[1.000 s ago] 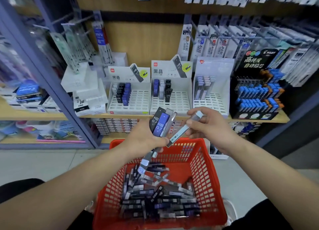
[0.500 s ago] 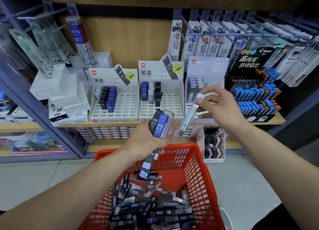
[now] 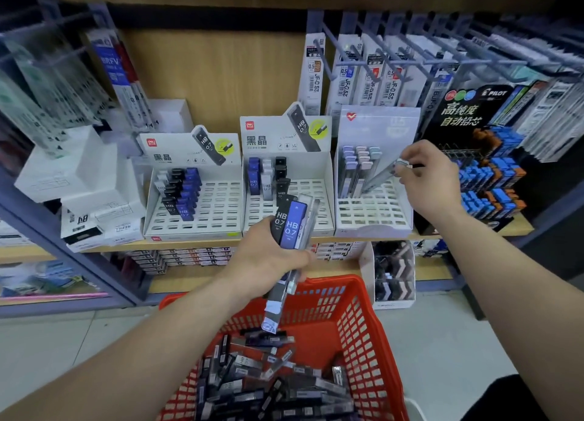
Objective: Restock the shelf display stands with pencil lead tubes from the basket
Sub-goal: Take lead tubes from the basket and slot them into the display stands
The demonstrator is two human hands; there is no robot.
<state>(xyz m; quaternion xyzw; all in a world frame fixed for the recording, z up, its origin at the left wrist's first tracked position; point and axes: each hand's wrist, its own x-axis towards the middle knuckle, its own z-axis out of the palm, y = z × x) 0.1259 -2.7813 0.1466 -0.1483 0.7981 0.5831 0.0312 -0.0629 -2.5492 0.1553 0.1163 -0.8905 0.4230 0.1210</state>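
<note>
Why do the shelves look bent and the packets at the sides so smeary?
Head view: the wide-angle lens bows the shelf edge and stretches the corners; the hanging packs at far left smear most; the HB 0.7 tubes gripped by the left hand read sharply; the grey tube pinched by the right hand is blurred; lighting is soft and even.

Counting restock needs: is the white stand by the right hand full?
Mostly empty: the stand holds tubes only at its back left; other slots are bare.

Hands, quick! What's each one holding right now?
Left hand grips a bundle of flat black, blue and clear plastic lead tubes.
Right hand pinches one slim clear plastic lead tube.
</note>
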